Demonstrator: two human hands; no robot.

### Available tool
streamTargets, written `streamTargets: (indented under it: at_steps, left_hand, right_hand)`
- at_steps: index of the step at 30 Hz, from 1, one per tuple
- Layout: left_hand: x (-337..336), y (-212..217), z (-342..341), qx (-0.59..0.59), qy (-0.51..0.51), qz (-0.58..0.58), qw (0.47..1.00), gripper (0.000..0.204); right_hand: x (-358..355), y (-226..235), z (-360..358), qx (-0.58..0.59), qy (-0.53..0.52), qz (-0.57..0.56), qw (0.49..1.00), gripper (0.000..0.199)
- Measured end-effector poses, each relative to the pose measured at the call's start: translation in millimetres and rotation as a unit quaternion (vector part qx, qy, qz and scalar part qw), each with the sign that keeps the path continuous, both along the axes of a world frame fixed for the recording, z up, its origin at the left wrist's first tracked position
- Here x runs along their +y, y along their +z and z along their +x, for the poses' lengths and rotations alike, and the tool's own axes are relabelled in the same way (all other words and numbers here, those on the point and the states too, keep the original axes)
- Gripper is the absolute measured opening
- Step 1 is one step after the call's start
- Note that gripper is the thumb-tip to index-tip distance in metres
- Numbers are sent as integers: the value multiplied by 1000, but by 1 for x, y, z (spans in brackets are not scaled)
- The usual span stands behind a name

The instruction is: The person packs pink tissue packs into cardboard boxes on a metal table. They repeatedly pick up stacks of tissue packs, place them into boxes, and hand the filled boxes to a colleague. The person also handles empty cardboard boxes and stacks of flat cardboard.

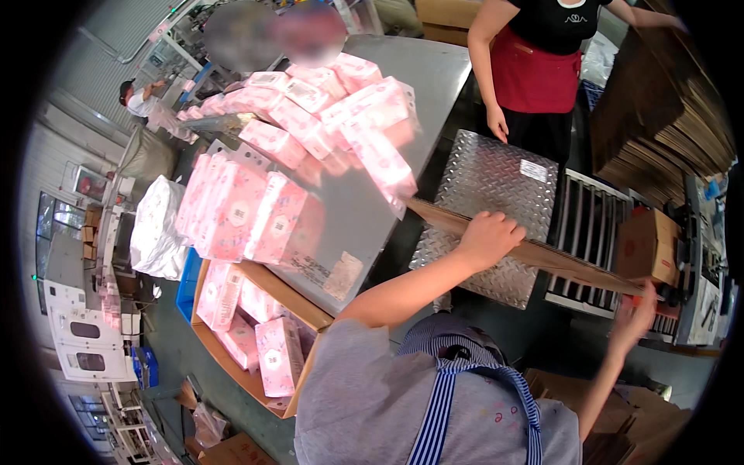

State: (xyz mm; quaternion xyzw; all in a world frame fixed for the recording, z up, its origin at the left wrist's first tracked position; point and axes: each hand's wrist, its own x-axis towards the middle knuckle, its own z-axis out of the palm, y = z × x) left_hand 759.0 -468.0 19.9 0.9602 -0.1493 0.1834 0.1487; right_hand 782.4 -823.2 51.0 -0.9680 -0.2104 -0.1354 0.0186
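Nearest the head camera are the wearer's grey T-shirt (356, 403) and blue-and-white striped apron (442, 341). Beyond them, a flat piece of brown cardboard (563, 263), seen nearly edge-on, slants above a tread-patterned metal plate (496, 174) and across a roller conveyor (583, 221). The left grip (492, 235) curls its fingers over the cardboard's upper edge, pinching it; the right grip (635, 316) is at the cardboard's right end, and whether it pinches there I cannot tell. A brown box (647, 246) sits near that end. To the left, pink packs (302, 128) lie heaped on a metal bench (442, 77), with more inside an open carton (285, 291) beside it. Across the plate stands a co-worker in a red apron (536, 74).
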Motion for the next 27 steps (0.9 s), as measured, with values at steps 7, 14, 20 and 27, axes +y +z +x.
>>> streamTargets:
  at_steps: [7, 14, 20, 27]
  left_hand:
    - [20, 8, 81, -3, 21, 57, 998, 21]
    - [76, 37, 104, 229, 136, 16, 964, 21]
    - [4, -3, 95, 18, 214, -366, 905, 31]
    - [2, -126, 121, 351, -10, -260, 900, 36]
  right_hand:
    - [117, -47, 6, -87, 80, 79, 990, 67]
    - [62, 44, -7, 232, 112, 146, 955, 16]
    - [-45, 9, 37, 343, -101, 311, 880, 28]
    - [4, -14, 19, 562, 279, -164, 761, 119]
